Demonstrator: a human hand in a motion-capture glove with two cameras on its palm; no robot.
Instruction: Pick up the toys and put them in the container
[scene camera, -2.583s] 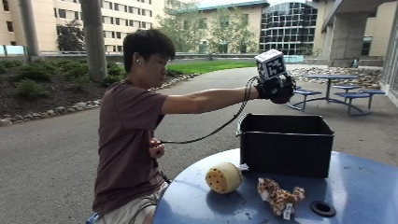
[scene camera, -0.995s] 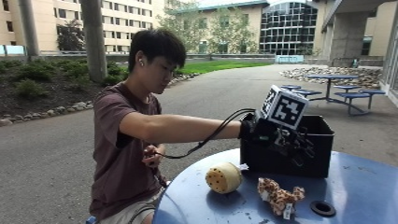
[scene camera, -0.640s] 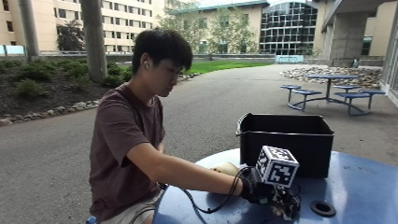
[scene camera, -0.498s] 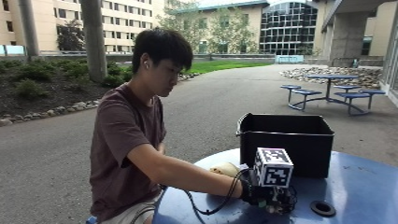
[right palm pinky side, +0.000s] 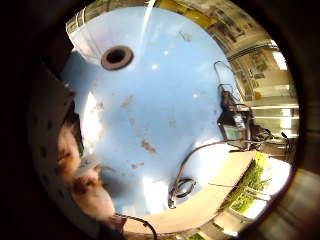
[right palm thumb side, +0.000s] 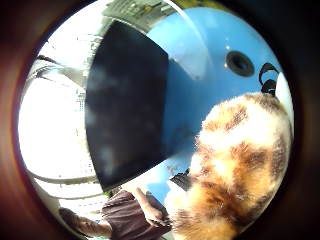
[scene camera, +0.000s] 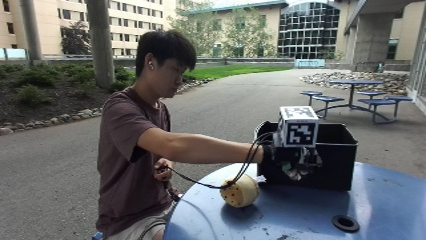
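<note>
1. Round blue surface (scene camera: 373, 200), with a dark hole (scene camera: 345, 223) near its rim: nothing on it calls for attention in this step, beyond leaving the hole and the cables alone.
2. Black container (scene camera: 336, 150), open-topped, standing on the surface just behind the raised toy: best approached from above its near wall, since the toy hangs level with that wall rather than clear over the opening.
3. Gloved right hand (scene camera: 293, 159), lifted off the surface in front of the container, fingers curled round the plush toy: worth carrying higher and further in before any release, judging by how low it hangs.
4. Round yellow toy (scene camera: 239, 190), resting on the surface near the edge beside the person: left for a later trip; no need to brush it on the way.
5. Plush toy (right palm thumb side: 240, 165), furry in orange, brown and white, filling much of the thumb-side palm view and dangling under the hand: apt to snag or drape on the rim, so better let go only once wholly above the opening.
</note>
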